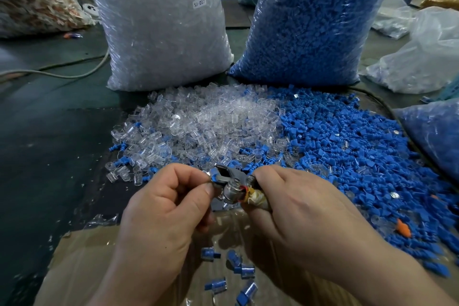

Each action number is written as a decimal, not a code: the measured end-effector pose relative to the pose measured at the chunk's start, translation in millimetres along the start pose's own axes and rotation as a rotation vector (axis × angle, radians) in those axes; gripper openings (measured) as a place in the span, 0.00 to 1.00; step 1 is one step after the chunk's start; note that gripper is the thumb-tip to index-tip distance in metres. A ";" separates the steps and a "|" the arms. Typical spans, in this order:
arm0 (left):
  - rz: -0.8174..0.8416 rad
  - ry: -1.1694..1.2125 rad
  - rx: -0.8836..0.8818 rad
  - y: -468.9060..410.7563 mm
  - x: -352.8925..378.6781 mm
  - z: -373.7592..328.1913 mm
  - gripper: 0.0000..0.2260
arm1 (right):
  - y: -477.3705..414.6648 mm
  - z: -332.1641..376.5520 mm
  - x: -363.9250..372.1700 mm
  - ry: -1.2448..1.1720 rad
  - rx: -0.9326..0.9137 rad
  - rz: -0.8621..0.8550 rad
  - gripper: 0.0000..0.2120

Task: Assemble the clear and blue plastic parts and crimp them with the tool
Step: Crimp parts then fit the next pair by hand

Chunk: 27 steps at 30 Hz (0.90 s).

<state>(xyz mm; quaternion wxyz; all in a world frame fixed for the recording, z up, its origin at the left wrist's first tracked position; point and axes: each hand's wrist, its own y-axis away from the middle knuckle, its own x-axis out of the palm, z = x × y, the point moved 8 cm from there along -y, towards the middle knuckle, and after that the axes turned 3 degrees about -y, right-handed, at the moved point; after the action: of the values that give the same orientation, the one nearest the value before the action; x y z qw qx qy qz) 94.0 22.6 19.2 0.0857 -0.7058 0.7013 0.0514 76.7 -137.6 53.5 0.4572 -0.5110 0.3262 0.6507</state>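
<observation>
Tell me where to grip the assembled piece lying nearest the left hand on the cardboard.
Pinch the assembled piece by its wider body, not the thin blue stem pointing right, from above: it lies on its side on the cardboard, apart from the others.

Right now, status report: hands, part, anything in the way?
Left hand pinches part at tool. Right hand grips tool. Nothing blocking; finished parts lie below on cardboard.

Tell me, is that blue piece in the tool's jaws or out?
In: the blue piece sits between the jaws of the metal tool, pinched by the left hand.
</observation>
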 end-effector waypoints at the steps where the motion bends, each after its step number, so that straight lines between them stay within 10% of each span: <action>1: -0.003 -0.002 0.001 0.4 0.1 0.3 0.11 | 0.4 -0.3 0.0 0.003 -0.001 -0.009 0.12; 27: -0.029 -0.042 0.029 0.7 1.5 6.2 0.08 | 0.7 -3.1 -1.5 0.011 0.059 -0.044 0.13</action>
<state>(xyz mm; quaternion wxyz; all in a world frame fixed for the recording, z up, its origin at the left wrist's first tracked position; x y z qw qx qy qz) 93.6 22.4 12.8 0.1112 -0.7133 0.6898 0.0549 77.2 -141.0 54.1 0.4845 -0.5077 0.3366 0.6279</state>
